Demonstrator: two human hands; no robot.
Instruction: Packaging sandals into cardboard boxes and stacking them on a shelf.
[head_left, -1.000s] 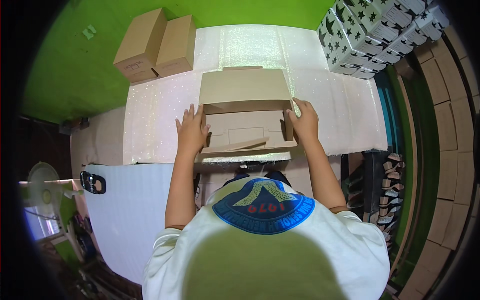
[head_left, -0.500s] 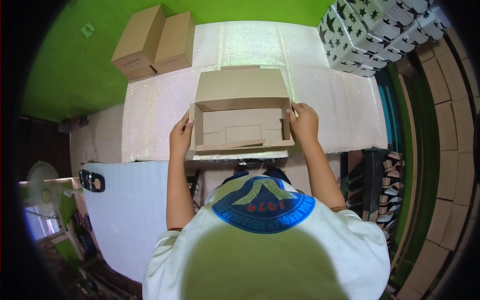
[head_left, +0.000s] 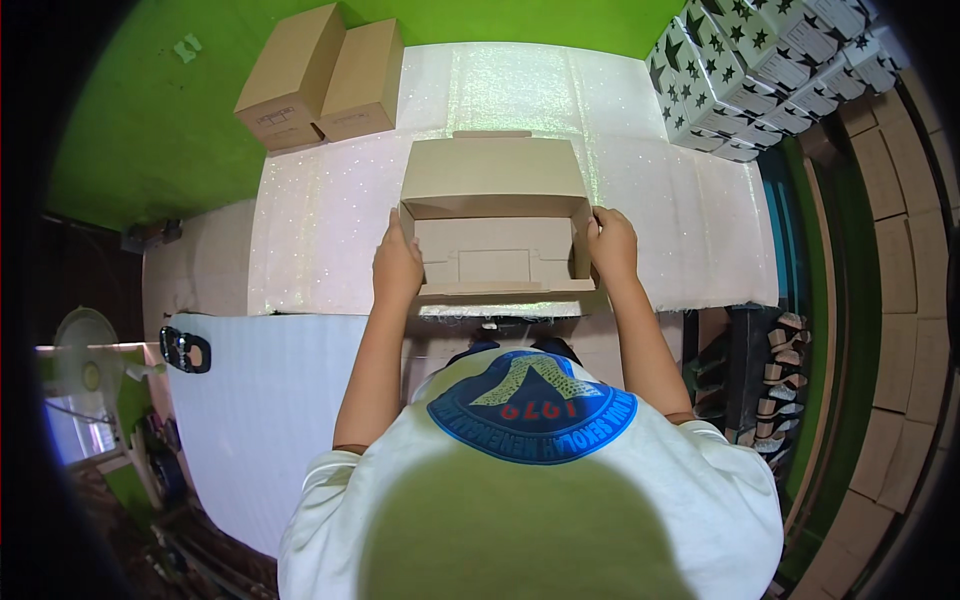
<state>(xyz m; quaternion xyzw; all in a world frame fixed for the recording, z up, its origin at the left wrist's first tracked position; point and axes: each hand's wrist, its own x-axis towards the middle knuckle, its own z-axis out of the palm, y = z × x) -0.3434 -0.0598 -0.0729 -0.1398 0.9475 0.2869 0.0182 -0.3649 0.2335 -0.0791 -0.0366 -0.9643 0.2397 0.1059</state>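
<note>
Worktable [head_left: 320, 240]: glittery white sheet over the top, set against a green wall [head_left: 150, 110]; carries everything below.

Stack of white star-printed cartons [head_left: 760, 70]: beyond the open box and to its right, at the table's corner.

Two closed brown cartons [head_left: 320, 75]: side by side, beyond the open box and to its left, well apart from it.

Open cardboard box [head_left: 495, 225]: at the table's near edge, directly before the person; lid flap raised at the back, interior showing only folded flaps.

Left hand [head_left: 397, 268]: fingers together, pressed flat against the box's left wall, thumb up along its corner.

Right hand [head_left: 613, 243]: closed around the box's right wall, fingertips over the rim.

White sheet [head_left: 250, 400]: below the table, left of the box.

Change: half a second ago the box sat in much the same spot with both hands on its sides; a second ago the front flaps were loose and the hands lay over them.
</note>
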